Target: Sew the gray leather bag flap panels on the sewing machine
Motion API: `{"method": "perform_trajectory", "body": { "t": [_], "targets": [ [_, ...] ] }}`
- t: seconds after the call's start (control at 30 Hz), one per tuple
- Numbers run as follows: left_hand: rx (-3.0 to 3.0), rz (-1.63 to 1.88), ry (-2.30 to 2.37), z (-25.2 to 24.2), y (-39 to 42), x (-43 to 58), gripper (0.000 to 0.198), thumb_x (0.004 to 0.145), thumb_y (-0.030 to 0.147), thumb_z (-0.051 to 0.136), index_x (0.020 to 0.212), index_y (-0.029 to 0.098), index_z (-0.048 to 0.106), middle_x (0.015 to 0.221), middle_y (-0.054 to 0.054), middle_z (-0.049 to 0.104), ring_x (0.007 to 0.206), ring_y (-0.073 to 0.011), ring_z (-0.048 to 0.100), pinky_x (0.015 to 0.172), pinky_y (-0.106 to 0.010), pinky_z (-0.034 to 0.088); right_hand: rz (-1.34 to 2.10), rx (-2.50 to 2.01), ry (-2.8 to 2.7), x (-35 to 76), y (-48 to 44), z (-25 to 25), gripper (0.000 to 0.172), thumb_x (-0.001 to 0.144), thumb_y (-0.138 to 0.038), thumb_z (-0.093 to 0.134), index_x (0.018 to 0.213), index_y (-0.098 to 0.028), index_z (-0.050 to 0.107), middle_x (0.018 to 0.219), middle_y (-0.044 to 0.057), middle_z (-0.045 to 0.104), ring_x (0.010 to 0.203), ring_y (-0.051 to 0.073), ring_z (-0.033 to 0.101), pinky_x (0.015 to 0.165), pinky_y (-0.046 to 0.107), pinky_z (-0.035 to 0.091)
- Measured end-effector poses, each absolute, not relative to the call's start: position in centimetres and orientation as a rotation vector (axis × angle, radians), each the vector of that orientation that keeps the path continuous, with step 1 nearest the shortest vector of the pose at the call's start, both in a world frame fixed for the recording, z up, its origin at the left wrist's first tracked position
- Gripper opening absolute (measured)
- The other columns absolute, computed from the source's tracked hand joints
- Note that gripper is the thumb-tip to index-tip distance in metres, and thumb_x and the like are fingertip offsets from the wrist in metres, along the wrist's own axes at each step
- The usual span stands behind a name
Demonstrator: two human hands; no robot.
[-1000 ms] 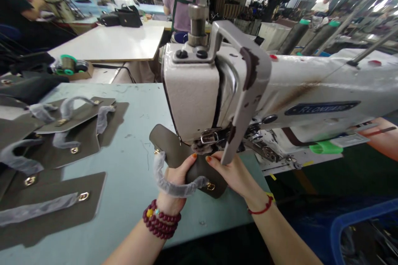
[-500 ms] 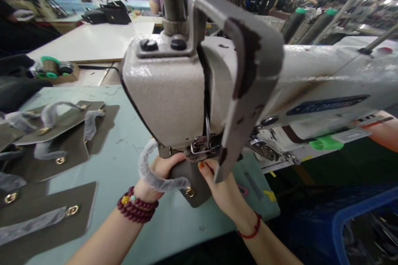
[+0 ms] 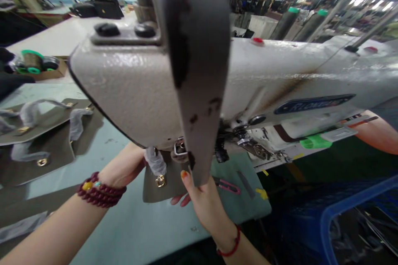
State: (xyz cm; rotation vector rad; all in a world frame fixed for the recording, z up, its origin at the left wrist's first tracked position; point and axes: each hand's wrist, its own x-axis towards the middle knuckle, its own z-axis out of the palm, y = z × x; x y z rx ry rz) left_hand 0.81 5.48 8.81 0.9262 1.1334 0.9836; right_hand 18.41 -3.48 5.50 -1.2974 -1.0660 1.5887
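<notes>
Under the head of a white sewing machine lies a grey-brown bag panel. A plastic-wrapped handle is fixed to it by a gold ring fitting. My right hand grips the panel's right side, thumb on top, fingertips showing below its near edge. At the left edge is my left hand, its fingers hidden behind the panel and the machine head. The needle area is mostly covered by a worn metal guard bar.
Several similar panels with wrapped handles lie on the pale green table at left. Pink thread snips rest right of my right hand. A blue basket stands low at right. Another person's arm shows at the right edge.
My view has shifted, so the machine sits further left. The panel has turned, and its handle now hangs near the machine head. My left hand has drawn left; right fingertips now show below the panel.
</notes>
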Motion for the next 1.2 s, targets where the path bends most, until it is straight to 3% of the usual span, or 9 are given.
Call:
{"method": "perform_trajectory", "body": {
  "t": [0.1, 0.17, 0.3, 0.4, 0.53, 0.67, 0.87, 1.2],
  "targets": [
    [0.699, 1.177, 1.239, 7.3, 1.3, 0.8, 0.051, 0.069, 0.043, 0.077, 0.117, 0.025, 0.069, 0.107, -0.005, 0.076, 0.104, -0.0348, 0.066, 0.083, -0.042, 0.057, 1.702, -1.219, -1.002, 18.6, -4.2, 5.1, 0.05, 0.09, -0.061, 0.052, 0.086, -0.012, 0.061, 0.069, 0.007, 0.069, 0.054, 0.014, 0.068, 0.043, 0.014, 0.043],
    [0.615, 1.222, 1.235, 5.5, -2.4, 1.5, 0.057, 0.068, 0.054, 0.076, 0.119, 0.03, 0.067, 0.115, -0.004, 0.073, 0.105, -0.0346, 0.066, 0.081, -0.041, 0.058, 1.757, -1.178, -0.969, 18.7, -4.5, 4.8, 0.051, 0.089, -0.063, 0.052, 0.085, -0.012, 0.059, 0.065, 0.008, 0.07, 0.052, 0.014, 0.068, 0.043, 0.014, 0.042],
    [0.494, 1.297, 1.267, 2.7, -7.3, 4.6, 0.063, 0.057, 0.071, 0.075, 0.101, 0.026, 0.074, 0.106, -0.011, 0.075, 0.106, -0.0356, 0.065, 0.086, -0.044, 0.056, 1.761, -1.127, -0.983, 18.9, -4.7, 4.5, 0.049, 0.09, -0.061, 0.051, 0.079, -0.014, 0.055, 0.067, 0.01, 0.072, 0.048, 0.013, 0.065, 0.043, 0.015, 0.041],
    [0.469, 1.221, 1.307, 2.8, -7.3, 6.5, 0.055, 0.065, 0.066, 0.073, 0.088, 0.016, 0.075, 0.089, -0.014, 0.075, 0.095, -0.0348, 0.067, 0.085, -0.047, 0.055, 1.705, -1.146, -1.027, 19.0, -4.8, 4.8, 0.045, 0.092, -0.056, 0.051, 0.078, -0.014, 0.055, 0.067, 0.008, 0.072, 0.05, 0.012, 0.066, 0.045, 0.015, 0.042],
    [0.526, 1.165, 1.426, 4.0, -5.7, 6.6, 0.037, 0.065, 0.051, 0.079, 0.069, 0.015, 0.071, 0.069, -0.006, 0.069, 0.072, -0.0243, 0.065, 0.071, -0.036, 0.056, 1.65, -1.195, -1.101, 19.2, -5.1, 4.9, 0.039, 0.093, -0.05, 0.052, 0.075, -0.015, 0.054, 0.064, 0.006, 0.071, 0.051, 0.012, 0.065, 0.046, 0.015, 0.041],
    [0.638, 1.065, 1.446, 4.0, -5.7, 5.6, 0.038, 0.066, 0.049, 0.08, 0.059, 0.014, 0.065, 0.057, -0.002, 0.06, 0.057, -0.017, 0.056, 0.061, -0.03, 0.052, 1.623, -1.209, -1.106, 19.4, -5.3, 5.0, 0.04, 0.092, -0.049, 0.054, 0.068, -0.017, 0.051, 0.058, 0.004, 0.067, 0.049, 0.011, 0.063, 0.045, 0.016, 0.04],
    [0.694, 0.959, 1.377, 3.6, -6.2, 5.0, 0.041, 0.075, 0.05, 0.074, 0.057, 0.015, 0.063, 0.057, -0.002, 0.057, 0.06, -0.0162, 0.053, 0.066, -0.028, 0.049, 1.629, -1.193, -1.04, 19.5, -5.4, 5.5, 0.04, 0.091, -0.049, 0.056, 0.069, -0.016, 0.053, 0.058, 0.003, 0.066, 0.046, 0.009, 0.058, 0.045, 0.015, 0.038],
    [0.658, 0.943, 1.35, 3.0, -5.8, 5.2, 0.047, 0.071, 0.057, 0.074, 0.057, 0.014, 0.063, 0.061, -0.005, 0.058, 0.064, -0.0178, 0.053, 0.068, -0.031, 0.049, 1.593, -1.208, -0.988, 19.1, -4.9, 5.3, 0.042, 0.089, -0.053, 0.058, 0.07, -0.016, 0.055, 0.055, 0.002, 0.065, 0.044, 0.009, 0.056, 0.044, 0.016, 0.038]
  ]
}}
